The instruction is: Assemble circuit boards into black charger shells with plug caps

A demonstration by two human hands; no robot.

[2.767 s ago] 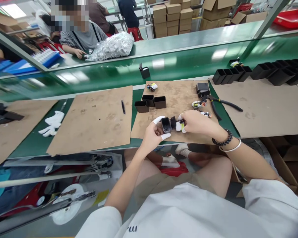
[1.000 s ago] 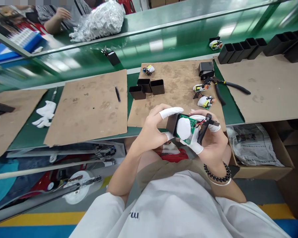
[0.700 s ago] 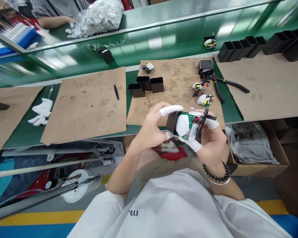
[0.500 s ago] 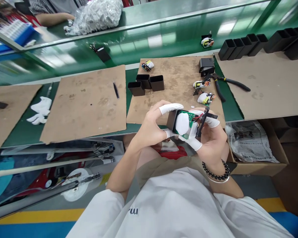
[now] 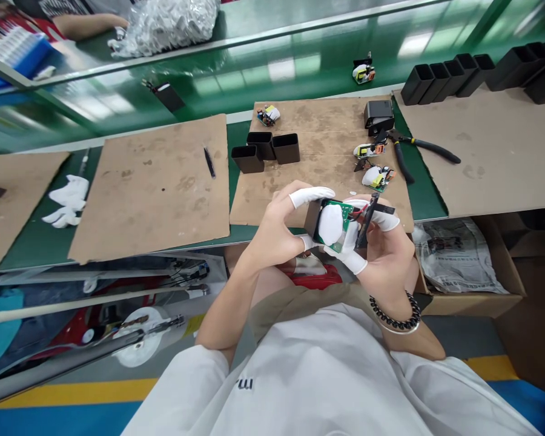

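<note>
My left hand (image 5: pixel 279 227), with white finger cots, grips a black plastic case (image 5: pixel 313 219) by its sides near the table's front edge. A green circuit board (image 5: pixel 346 213) with a white pad (image 5: pixel 331 224) on it sits partly in the case's open end. My right hand (image 5: pixel 384 248), also in finger cots, is closed around the board's outer end. Red and black wires run from the board to a black end piece (image 5: pixel 367 221) by my right fingers. How deep the board reaches into the case is hidden.
Three black cases (image 5: pixel 260 148) stand on the cardboard (image 5: pixel 318 130). Several circuit boards (image 5: pixel 378 177) and pliers (image 5: pixel 424 147) lie to the right. Tweezers (image 5: pixel 209 162) lie at left. Behind is a green conveyor belt (image 5: pixel 236 79) carrying parts; a person's arm (image 5: pixel 91 25) is beyond.
Parts on the belt have shifted left. Both hands hold nearly the same pose, and the board and case look almost unchanged. The view has shifted slightly.
</note>
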